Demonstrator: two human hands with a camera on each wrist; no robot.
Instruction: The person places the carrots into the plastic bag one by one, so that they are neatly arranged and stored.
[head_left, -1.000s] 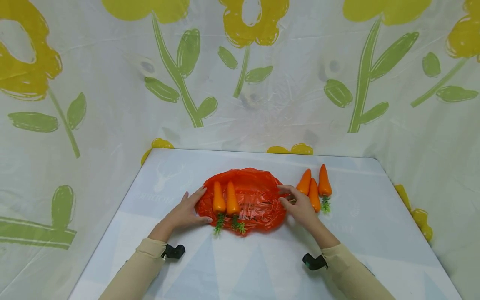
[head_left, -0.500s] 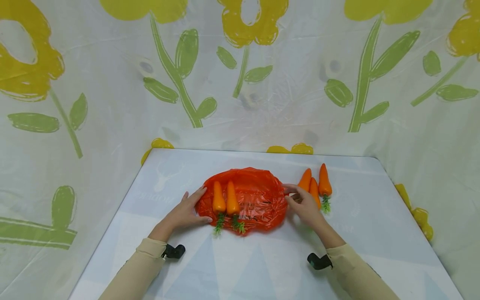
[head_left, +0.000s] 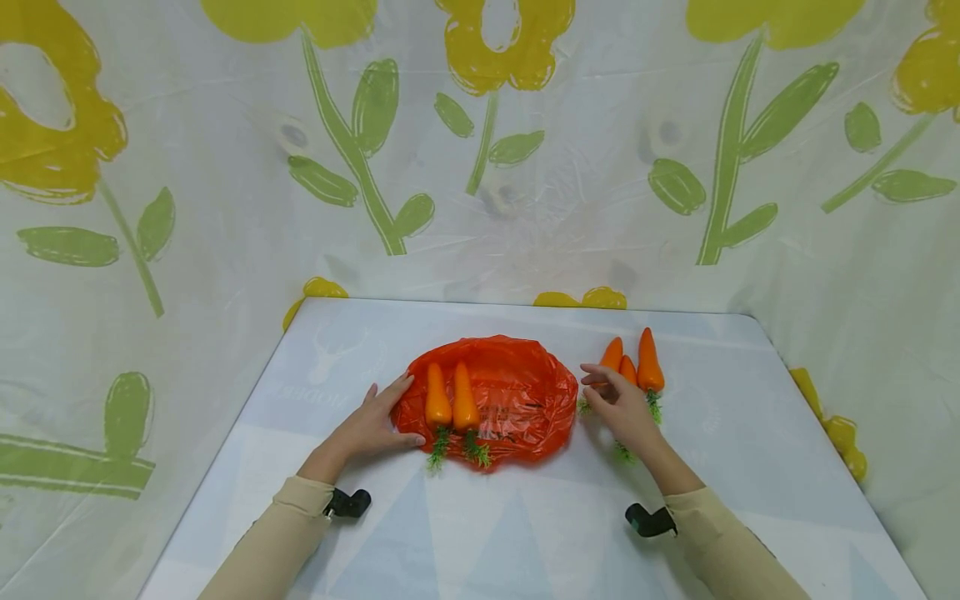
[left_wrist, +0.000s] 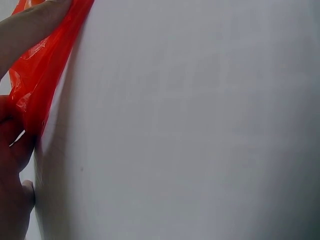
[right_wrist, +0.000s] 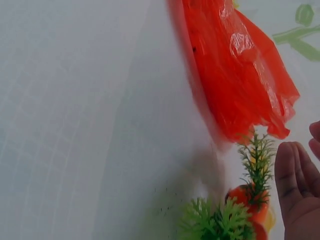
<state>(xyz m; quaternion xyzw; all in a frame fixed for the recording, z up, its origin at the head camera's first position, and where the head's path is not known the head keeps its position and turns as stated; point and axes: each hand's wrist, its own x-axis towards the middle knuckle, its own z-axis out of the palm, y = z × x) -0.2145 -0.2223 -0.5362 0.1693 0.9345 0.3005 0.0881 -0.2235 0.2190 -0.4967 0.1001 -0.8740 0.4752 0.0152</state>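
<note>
A red plastic bag (head_left: 528,408) lies spread on the table with its mouth facing up. Two toy carrots (head_left: 465,402) with green tops rest on its left part. At the bag's left side my left hand (head_left: 371,425) holds the rim, thumb and fingers on either side of the red film (left_wrist: 42,70) in the left wrist view. My right hand (head_left: 626,412), loosely bent and with nothing in it, hovers just right of the bag. Beyond it lie three more toy carrots (head_left: 649,362), two partly hidden by the hand. Their leafy tops (right_wrist: 217,220) show below the hand in the right wrist view.
The white table (head_left: 480,533) has pale blue triangles near its front. Behind it hangs a flower-printed curtain (head_left: 570,208), which also closes off both sides. A black wrist camera (head_left: 649,520) sits on the right sleeve, another (head_left: 349,502) on the left.
My right hand has drawn the bag's right rim outward, let go of it and moved right over the carrots. The left hand has stayed in place.
</note>
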